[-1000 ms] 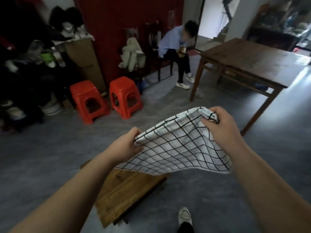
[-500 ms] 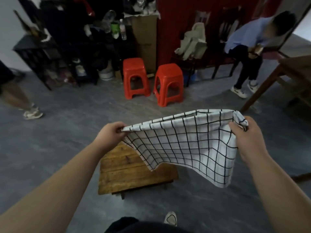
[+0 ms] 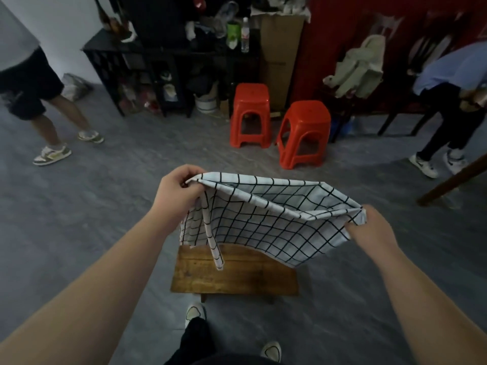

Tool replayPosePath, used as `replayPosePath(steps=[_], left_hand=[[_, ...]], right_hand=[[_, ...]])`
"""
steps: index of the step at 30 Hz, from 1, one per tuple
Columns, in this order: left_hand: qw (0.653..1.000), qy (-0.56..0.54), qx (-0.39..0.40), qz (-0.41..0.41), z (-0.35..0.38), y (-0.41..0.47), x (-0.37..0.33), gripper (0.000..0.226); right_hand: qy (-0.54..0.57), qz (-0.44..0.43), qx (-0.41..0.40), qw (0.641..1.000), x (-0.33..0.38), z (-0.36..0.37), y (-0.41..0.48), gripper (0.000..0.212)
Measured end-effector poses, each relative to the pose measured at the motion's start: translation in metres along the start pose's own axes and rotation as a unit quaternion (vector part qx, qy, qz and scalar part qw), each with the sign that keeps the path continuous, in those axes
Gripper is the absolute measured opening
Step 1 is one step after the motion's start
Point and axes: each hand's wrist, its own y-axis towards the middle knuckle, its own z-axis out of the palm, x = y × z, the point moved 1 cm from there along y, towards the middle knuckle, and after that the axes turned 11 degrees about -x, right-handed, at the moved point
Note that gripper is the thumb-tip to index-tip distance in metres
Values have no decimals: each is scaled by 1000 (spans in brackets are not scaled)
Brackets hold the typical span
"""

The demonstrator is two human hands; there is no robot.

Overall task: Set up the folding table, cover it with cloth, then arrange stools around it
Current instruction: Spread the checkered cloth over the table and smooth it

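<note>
A white cloth with a black grid (image 3: pixel 268 222) hangs in the air between my hands, doubled over, its layers parting along the top edge. My left hand (image 3: pixel 179 192) pinches its left corner and my right hand (image 3: pixel 374 230) grips its right corner. Under the cloth stands a small low wooden table (image 3: pixel 232 275) on the grey floor; its far part is hidden by the cloth. Two red plastic stools (image 3: pixel 250 119) (image 3: pixel 304 134) stand side by side beyond it, near the back wall.
A person in dark shorts (image 3: pixel 29 83) stands at the far left. Another person in a blue top (image 3: pixel 448 83) bends over at the right, beside a wooden table leg (image 3: pixel 453 180). A dark cluttered shelf unit (image 3: pixel 163 72) and a cardboard box (image 3: pixel 280 54) line the back wall.
The view has swung left and down, so the small table now lies straight under the cloth. My hands moved further apart and the cloth's layers have begun to part. A walking person entered at left.
</note>
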Motion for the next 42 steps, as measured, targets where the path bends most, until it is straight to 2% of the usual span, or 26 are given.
replayPosePath(steps=[3,6,9,12,15,18,22,25,30,33,38,40,42], left_hand=[[999,21,12,23,-23,22,-1,26],[999,13,38,28,-47,50,-2,21],[997,-20,66,17,-64,79,-3,14],[995,-26,98,14,-75,104,-1,10],[992,4,124,9,-82,125,6,7],[990,23,138,12,-89,140,8,8],[987,35,157,10,-102,163,-6,11],[980,66,180,44,-109,175,-20,16],[950,127,275,81,-127,190,-40,26],[957,144,233,100,-135,207,-50,26],[972,191,63,118,-129,235,-74,23],[968,210,34,132,-120,244,-82,25],[956,248,17,155,-109,246,-92,31]], right_hand=[[9,-16,20,1000,35,27,1,28],[32,-8,7,999,74,56,-4,45],[10,-76,-20,997,118,88,-14,63],[41,-181,-17,983,181,124,-45,49],[116,-247,68,960,252,164,-88,38],[142,-250,121,950,300,193,-103,41],[170,-242,62,953,335,204,-86,30],[186,-251,56,948,353,202,-72,19],[139,-269,1,953,360,181,-49,24],[129,-281,-10,951,362,158,-28,29],[147,-339,14,929,378,111,1,19],[160,-360,13,919,388,89,9,17],[179,-372,-11,911,398,67,16,24]])
